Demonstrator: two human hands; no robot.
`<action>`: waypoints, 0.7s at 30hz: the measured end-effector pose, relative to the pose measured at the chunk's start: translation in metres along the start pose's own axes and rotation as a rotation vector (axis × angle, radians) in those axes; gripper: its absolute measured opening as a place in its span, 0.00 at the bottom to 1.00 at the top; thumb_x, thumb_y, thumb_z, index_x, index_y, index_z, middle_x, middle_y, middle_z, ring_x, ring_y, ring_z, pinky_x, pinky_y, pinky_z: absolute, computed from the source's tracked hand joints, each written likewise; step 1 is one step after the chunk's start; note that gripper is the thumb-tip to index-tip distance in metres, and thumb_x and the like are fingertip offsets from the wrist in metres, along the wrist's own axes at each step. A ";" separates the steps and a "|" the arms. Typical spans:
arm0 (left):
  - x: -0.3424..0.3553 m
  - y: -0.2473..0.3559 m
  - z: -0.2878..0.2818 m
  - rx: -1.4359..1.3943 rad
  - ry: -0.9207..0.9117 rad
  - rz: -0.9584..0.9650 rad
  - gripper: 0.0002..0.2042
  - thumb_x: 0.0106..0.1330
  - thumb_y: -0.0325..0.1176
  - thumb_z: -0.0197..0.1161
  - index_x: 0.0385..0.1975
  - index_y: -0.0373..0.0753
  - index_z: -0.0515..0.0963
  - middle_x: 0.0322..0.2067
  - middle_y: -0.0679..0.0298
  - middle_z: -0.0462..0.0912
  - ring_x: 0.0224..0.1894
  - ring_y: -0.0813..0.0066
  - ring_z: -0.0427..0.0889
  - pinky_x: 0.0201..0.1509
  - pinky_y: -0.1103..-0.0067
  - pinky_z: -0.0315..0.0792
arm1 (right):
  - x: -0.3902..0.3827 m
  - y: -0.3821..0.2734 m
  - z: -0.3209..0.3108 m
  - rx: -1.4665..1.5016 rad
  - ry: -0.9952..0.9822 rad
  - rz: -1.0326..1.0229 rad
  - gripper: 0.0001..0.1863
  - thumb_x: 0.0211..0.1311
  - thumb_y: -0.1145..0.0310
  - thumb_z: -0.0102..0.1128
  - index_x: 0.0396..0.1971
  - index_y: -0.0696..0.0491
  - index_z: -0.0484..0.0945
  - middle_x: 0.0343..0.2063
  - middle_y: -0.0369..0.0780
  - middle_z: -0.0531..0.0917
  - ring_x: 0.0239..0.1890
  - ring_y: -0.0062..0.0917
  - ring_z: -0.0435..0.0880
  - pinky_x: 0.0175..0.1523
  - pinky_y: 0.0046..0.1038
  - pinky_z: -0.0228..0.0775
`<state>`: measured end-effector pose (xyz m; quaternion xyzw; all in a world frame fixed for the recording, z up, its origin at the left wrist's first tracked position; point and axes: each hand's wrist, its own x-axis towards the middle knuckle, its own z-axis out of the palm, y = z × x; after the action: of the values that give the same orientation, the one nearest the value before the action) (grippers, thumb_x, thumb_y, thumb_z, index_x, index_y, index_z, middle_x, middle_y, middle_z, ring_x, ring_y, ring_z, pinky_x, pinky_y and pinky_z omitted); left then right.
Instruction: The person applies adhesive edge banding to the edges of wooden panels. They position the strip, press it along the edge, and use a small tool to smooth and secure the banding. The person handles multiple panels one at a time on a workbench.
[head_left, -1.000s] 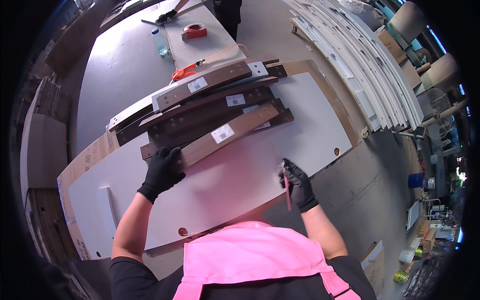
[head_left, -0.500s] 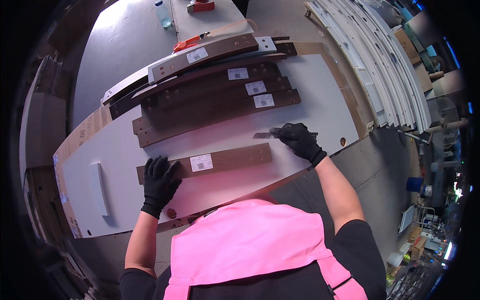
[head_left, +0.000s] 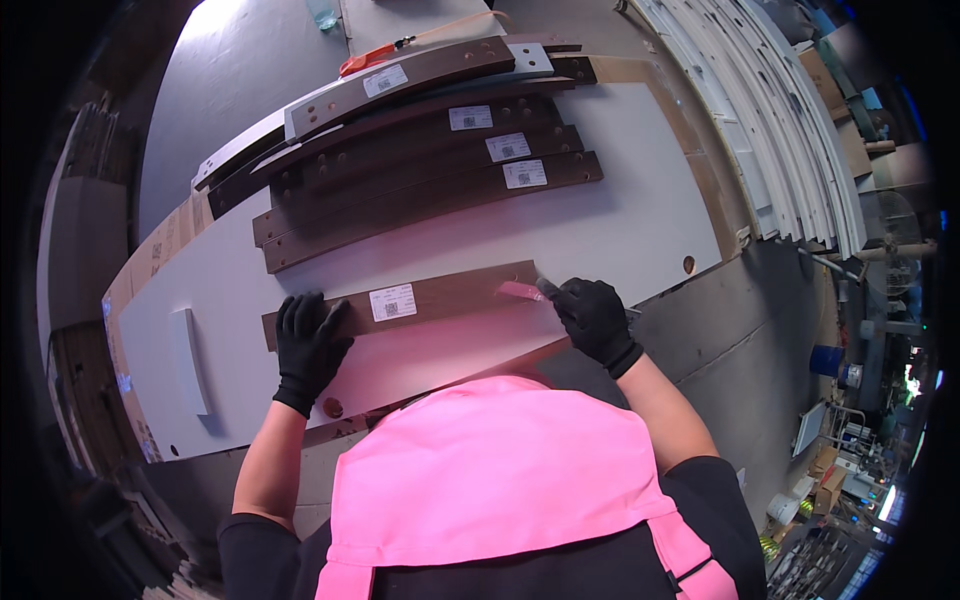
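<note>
Nearest, laid across the left end of a labelled brown board (head_left: 450, 294) with fingers outstretched: the left hand (head_left: 308, 340). At the right end, wrapped around a thin flat blade (head_left: 520, 291): the right hand (head_left: 597, 318). Half a second ago, blade beyond the board's far edge; now over its right end, touching or just above unclear. Both hands thus at one board. Underneath, a white panel (head_left: 650, 160); farther, overlapping dark brown boards (head_left: 420, 205); beyond these, an orange tool (head_left: 365, 60).
</note>
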<state>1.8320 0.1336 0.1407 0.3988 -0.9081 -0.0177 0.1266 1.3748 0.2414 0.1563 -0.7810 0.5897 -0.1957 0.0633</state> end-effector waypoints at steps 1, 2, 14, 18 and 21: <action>0.000 0.001 0.000 -0.016 -0.007 -0.006 0.34 0.52 0.41 0.74 0.64 0.52 0.74 0.61 0.51 0.71 0.65 0.48 0.66 0.72 0.52 0.57 | -0.002 -0.003 0.001 -0.008 0.013 0.028 0.29 0.57 0.73 0.61 0.62 0.41 0.78 0.23 0.38 0.77 0.24 0.36 0.78 0.30 0.38 0.70; -0.001 0.003 -0.001 -0.030 -0.013 -0.012 0.34 0.52 0.42 0.74 0.63 0.51 0.75 0.61 0.51 0.71 0.65 0.48 0.67 0.72 0.52 0.57 | -0.003 -0.006 0.003 -0.018 0.028 0.055 0.29 0.58 0.73 0.61 0.62 0.42 0.78 0.23 0.38 0.77 0.25 0.36 0.78 0.30 0.38 0.70; 0.023 0.060 0.014 -0.049 0.034 -0.049 0.34 0.52 0.46 0.74 0.64 0.56 0.75 0.56 0.54 0.73 0.59 0.50 0.70 0.65 0.54 0.61 | 0.002 -0.042 0.026 -0.064 0.136 0.104 0.27 0.60 0.74 0.58 0.62 0.43 0.77 0.28 0.41 0.79 0.29 0.39 0.80 0.33 0.40 0.72; 0.047 0.099 0.025 -0.121 0.080 -0.075 0.33 0.53 0.47 0.73 0.63 0.58 0.75 0.55 0.56 0.72 0.58 0.52 0.69 0.64 0.54 0.61 | 0.015 -0.068 0.040 0.009 0.188 0.131 0.31 0.58 0.75 0.60 0.63 0.42 0.77 0.28 0.42 0.80 0.30 0.40 0.80 0.35 0.41 0.73; 0.063 0.116 0.024 -0.170 0.087 -0.064 0.31 0.55 0.41 0.73 0.62 0.52 0.76 0.51 0.56 0.76 0.55 0.52 0.73 0.60 0.57 0.65 | 0.024 -0.079 0.043 0.053 0.163 0.070 0.24 0.58 0.74 0.59 0.57 0.46 0.82 0.27 0.42 0.80 0.31 0.41 0.80 0.36 0.42 0.73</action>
<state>1.7014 0.1651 0.1470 0.4157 -0.8838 -0.0814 0.1989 1.4679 0.2364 0.1489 -0.7395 0.6144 -0.2717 0.0423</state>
